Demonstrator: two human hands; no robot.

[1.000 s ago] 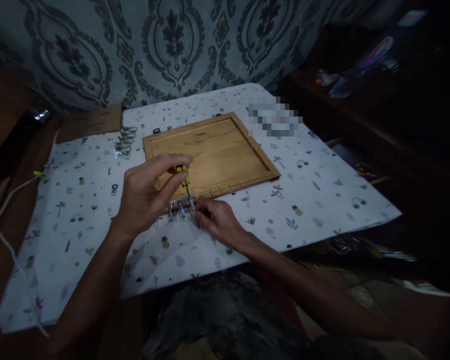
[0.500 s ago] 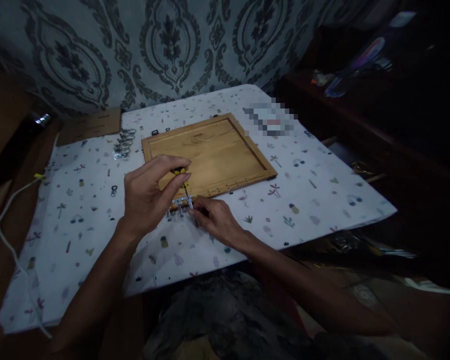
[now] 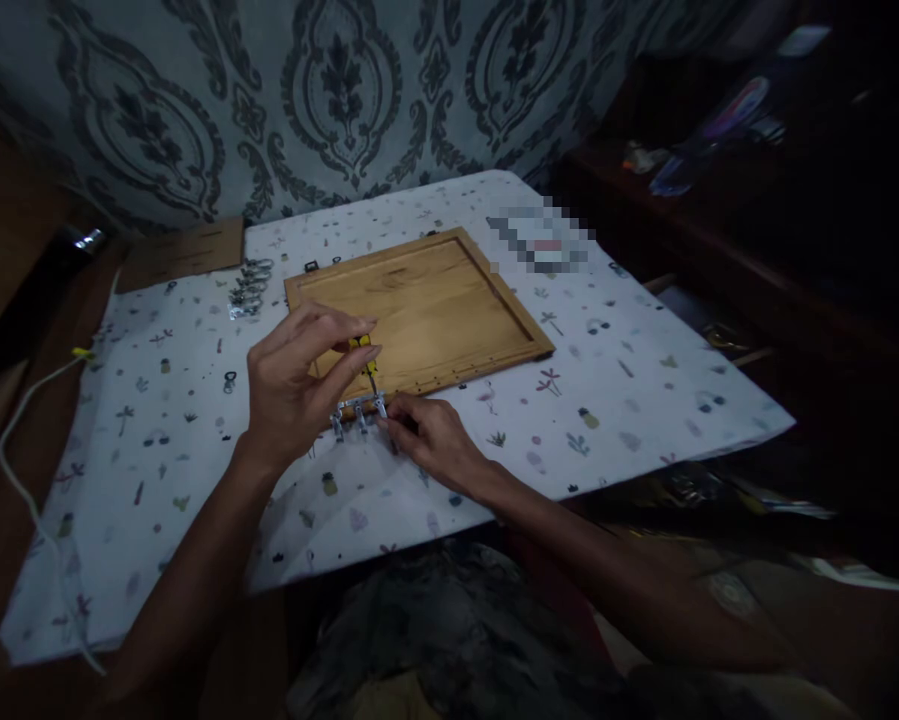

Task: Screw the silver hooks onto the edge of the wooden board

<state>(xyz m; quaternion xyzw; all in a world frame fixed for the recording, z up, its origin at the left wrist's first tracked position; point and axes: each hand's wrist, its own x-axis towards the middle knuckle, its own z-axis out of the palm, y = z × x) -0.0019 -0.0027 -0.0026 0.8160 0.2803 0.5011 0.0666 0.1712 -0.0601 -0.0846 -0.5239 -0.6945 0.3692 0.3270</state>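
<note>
A small screwdriver with a yellow and black handle is pinched between the thumb and fingers of my left hand. Its shaft points down at a silver metal hook on the near edge of a framed wooden board. My right hand has its thumb and forefinger closed at that same hook, steadying it from the right. Beside it, two more silver hooks hang along the board's near left edge. Small dark holes run along the rest of that edge. The screw under the tip is too small to make out.
The board lies flat on a patterned white tablecloth. Several loose metal hooks lie left of it, near a piece of brown cardboard. A blurred-out item sits at the back right. A white cable runs along the left edge.
My left fingers have shifted slightly and the screwdriver handle has turned, showing more yellow. The right hand stays at the hook, and the board has not moved.
</note>
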